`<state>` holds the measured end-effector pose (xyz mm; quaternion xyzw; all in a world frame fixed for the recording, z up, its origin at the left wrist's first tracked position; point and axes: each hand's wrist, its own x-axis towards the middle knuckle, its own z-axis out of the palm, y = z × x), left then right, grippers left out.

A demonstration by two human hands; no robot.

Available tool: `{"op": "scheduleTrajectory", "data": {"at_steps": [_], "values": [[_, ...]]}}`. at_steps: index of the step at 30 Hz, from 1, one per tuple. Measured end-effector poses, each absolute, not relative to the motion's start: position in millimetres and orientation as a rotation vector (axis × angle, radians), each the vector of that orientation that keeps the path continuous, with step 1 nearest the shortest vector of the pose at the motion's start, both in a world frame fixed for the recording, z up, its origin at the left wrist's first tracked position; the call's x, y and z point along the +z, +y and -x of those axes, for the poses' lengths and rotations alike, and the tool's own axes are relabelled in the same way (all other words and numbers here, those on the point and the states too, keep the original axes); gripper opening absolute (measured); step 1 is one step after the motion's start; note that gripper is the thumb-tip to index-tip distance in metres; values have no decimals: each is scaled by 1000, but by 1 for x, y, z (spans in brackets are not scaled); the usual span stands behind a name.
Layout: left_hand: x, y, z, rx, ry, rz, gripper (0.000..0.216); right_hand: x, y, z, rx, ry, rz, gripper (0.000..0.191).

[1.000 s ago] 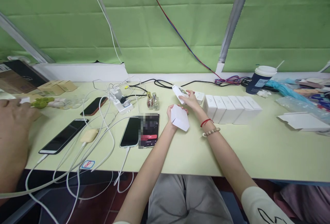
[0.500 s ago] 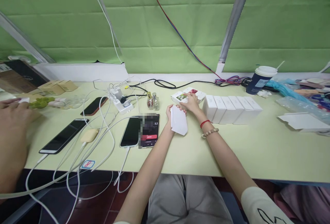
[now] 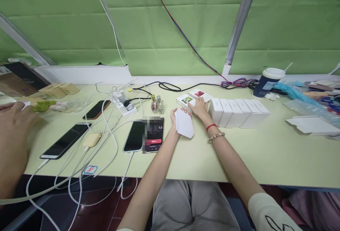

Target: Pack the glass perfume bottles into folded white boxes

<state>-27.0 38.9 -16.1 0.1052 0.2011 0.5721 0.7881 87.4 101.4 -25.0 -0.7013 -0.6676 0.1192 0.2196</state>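
Note:
My left hand (image 3: 174, 116) is closed around a small white paper carton (image 3: 185, 124), tilted with a flap towards me. My right hand (image 3: 199, 107), with a red string and a beaded bracelet at the wrist, lies on the near side of two flat white boxes, fingers spread. One box has a green picture (image 3: 186, 100), the other a red picture (image 3: 199, 93). Some of my right fingertips are hard to make out against the boxes. Just right of that hand stands a row of several upright white boxes (image 3: 233, 112).
Left of my hands are two phones (image 3: 154, 135), small glass bottles (image 3: 157, 104), a power strip (image 3: 124, 105) and tangled white cables. A lidded cup (image 3: 268, 82), plastic bags and a white flattened carton (image 3: 313, 125) lie right. Another person's hand (image 3: 16, 124) is at far left.
My right hand has shifted slightly right, from the green-picture box towards the red-picture one, uncovering the green picture. The carton in my left hand has turned a little.

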Motion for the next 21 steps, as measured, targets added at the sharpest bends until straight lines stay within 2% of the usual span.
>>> {"op": "scheduleTrajectory", "data": {"at_steps": [9,13,15,18,21], "values": [[-18,42,27,1229,397,-234,32,-4,91,-79,475,-1763,2065,78],[-20,42,26,1262,333,-193,39,22,84,-82,573,-2067,1875,55],[-20,41,25,1263,334,-174,45,34,80,-86,583,-2272,1687,51],[-19,39,25,1246,372,-165,52,48,75,-93,593,-2518,1435,65],[-15,37,24,1247,418,-135,53,58,69,-100,655,-2603,1371,81]]}}
